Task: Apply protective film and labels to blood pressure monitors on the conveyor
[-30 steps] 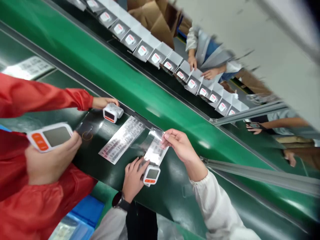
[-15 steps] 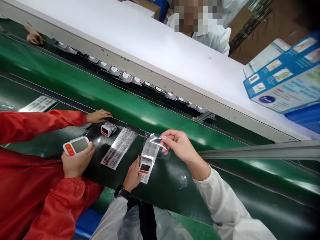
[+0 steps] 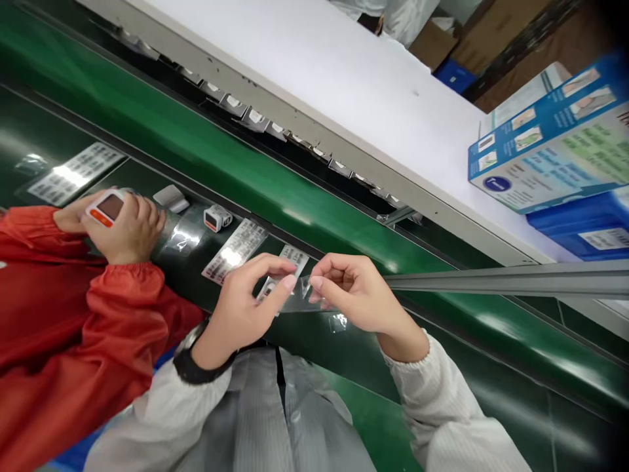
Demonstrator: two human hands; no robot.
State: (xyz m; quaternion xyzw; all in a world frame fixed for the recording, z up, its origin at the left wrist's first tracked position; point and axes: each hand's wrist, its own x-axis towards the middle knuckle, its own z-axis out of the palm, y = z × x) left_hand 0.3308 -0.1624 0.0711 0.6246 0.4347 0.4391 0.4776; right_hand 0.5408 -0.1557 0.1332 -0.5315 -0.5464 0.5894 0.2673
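Over the dark green tabletop (image 3: 354,354), your two hands face each other, near but apart. Your right hand (image 3: 356,292) is partly closed, thumb and fingertips pinching a clear film (image 3: 305,286). Your left hand (image 3: 250,305) is curled, thumb and index fingertips near each other; can't tell if they grip the film too. Dark band on the left wrist.

Just beyond and partly behind your left hand is a white device (image 3: 268,288), mostly hidden, by a printed label sheet (image 3: 295,257). Small clear piece (image 3: 338,322) lies on the tabletop below your right hand. To the left: a second label sheet (image 3: 236,250), a white-and-orange monitor (image 3: 216,218) beside it, then a white rounded item (image 3: 171,197). A co-worker in red sleeves (image 3: 125,288) holds another monitor (image 3: 107,207).

Green belt (image 3: 275,196) runs beyond the tabletop. Blue-and-white printed box (image 3: 550,141) stands at right on the white shelf (image 3: 344,85), next to a blue container (image 3: 580,223).
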